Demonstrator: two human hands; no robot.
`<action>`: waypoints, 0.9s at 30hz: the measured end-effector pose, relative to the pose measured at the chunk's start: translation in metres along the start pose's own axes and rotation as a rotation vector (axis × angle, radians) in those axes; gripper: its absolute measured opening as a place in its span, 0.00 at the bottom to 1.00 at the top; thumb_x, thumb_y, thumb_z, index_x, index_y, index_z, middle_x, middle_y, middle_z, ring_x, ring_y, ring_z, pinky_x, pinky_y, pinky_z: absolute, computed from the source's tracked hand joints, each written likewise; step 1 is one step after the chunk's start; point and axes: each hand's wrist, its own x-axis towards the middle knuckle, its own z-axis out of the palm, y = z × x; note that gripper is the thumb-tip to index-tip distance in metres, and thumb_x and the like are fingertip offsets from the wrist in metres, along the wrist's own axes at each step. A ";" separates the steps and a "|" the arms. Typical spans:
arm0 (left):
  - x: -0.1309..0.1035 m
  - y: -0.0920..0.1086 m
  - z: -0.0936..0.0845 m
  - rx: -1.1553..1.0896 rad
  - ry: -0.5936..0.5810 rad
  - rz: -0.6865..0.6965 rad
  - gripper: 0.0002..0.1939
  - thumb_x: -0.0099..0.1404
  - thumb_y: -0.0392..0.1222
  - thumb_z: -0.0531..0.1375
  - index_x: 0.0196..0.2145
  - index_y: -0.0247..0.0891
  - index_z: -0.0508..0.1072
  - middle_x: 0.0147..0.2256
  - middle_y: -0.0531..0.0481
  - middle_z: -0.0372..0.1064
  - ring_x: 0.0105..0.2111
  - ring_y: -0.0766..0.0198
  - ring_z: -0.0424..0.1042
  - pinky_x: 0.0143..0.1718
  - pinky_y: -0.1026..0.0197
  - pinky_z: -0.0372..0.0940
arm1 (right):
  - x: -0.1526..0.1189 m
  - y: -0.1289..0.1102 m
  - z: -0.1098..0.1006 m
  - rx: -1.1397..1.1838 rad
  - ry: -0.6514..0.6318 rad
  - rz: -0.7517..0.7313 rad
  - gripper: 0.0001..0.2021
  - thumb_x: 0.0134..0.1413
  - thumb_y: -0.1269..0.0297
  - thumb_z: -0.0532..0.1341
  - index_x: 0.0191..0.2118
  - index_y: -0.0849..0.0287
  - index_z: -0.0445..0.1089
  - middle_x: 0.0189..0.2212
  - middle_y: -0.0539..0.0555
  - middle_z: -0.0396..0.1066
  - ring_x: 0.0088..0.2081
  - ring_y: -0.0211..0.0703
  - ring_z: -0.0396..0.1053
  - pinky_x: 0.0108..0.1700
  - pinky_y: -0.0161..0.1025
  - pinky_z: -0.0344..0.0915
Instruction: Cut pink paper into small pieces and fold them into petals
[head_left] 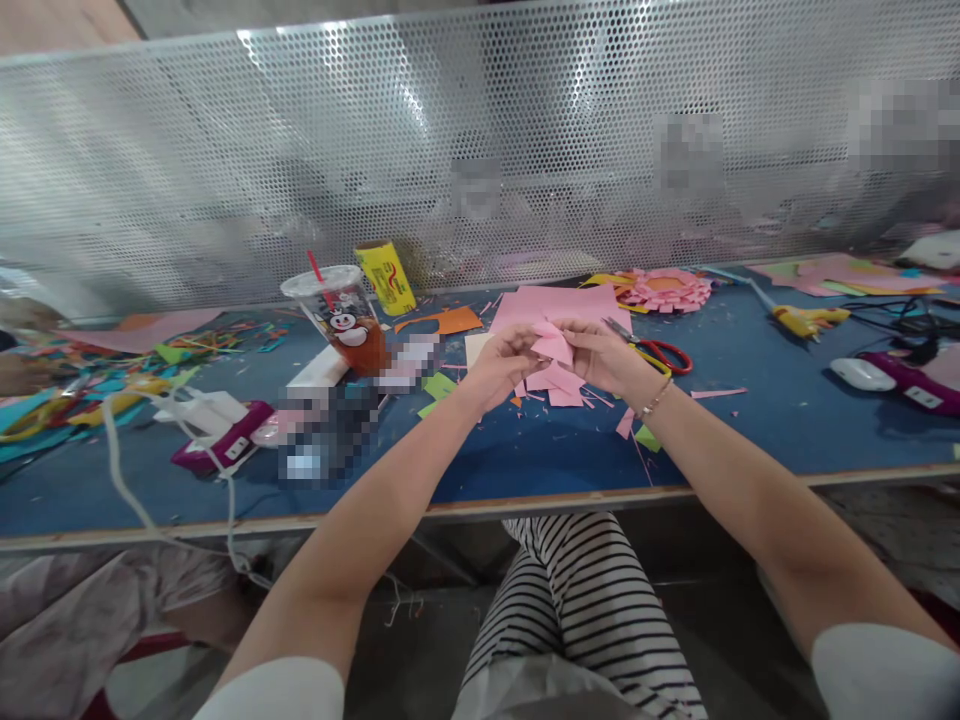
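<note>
Both my hands meet over the blue table, holding a small folded piece of pink paper (553, 344) between them. My left hand (504, 362) pinches its left side, and my right hand (598, 352) grips it from the right. Below and behind them lie cut pink paper pieces (564, 389) and a larger pink sheet (517, 306). Just right of my right hand rest scissors (670, 357) with red and yellow handles. Farther back sits a ring of pink folded paper (666, 290).
A plastic cup with a red straw (341, 322) stands left, near a tilted yellow box (386, 277). Purple power strips (225, 440) with cables lie at the left and right. A yellow glue gun (808, 319) is at the right. A perforated metal panel (420, 150) closes off the back.
</note>
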 end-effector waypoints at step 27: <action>0.000 -0.005 0.003 0.338 0.135 0.371 0.24 0.43 0.32 0.65 0.39 0.41 0.64 0.27 0.57 0.66 0.27 0.72 0.66 0.31 0.67 0.62 | 0.000 0.003 0.003 0.049 0.067 0.011 0.10 0.43 0.72 0.63 0.35 0.59 0.69 0.23 0.45 0.65 0.24 0.27 0.63 0.29 0.28 0.64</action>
